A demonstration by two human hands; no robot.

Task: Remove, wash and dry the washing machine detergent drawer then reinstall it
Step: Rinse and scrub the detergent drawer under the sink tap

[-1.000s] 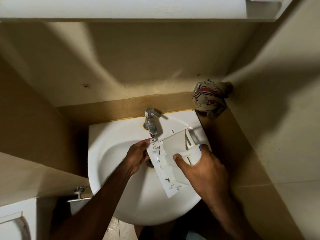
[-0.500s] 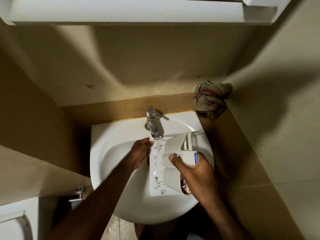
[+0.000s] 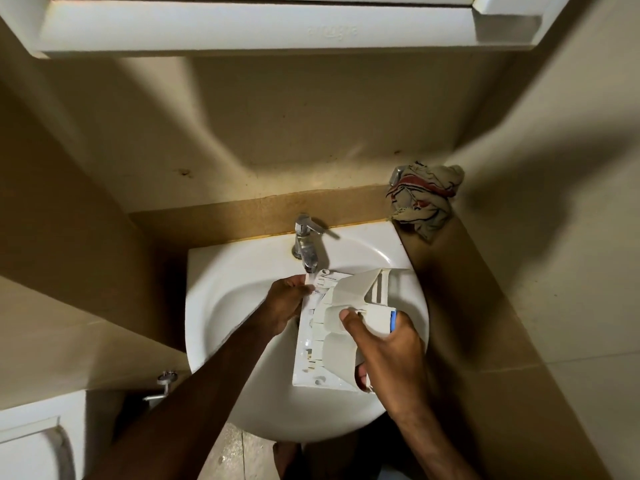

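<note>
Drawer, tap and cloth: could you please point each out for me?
Drawer (image 3: pixel 341 355): head view, on its white underside.
Tap (image 3: pixel 306 249): head view, on its chrome spout.
Cloth (image 3: pixel 420 199): head view, on its crumpled middle.

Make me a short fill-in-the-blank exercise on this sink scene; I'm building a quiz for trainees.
1. The detergent drawer is held over the white ____.
2. Water from the tap lands on the drawer's end beside the ____ hand.
3. The right hand grips the drawer with its ____ on top.
4. A crumpled ____ sits right of the tap.

Missing: sink; left; thumb; cloth
</note>
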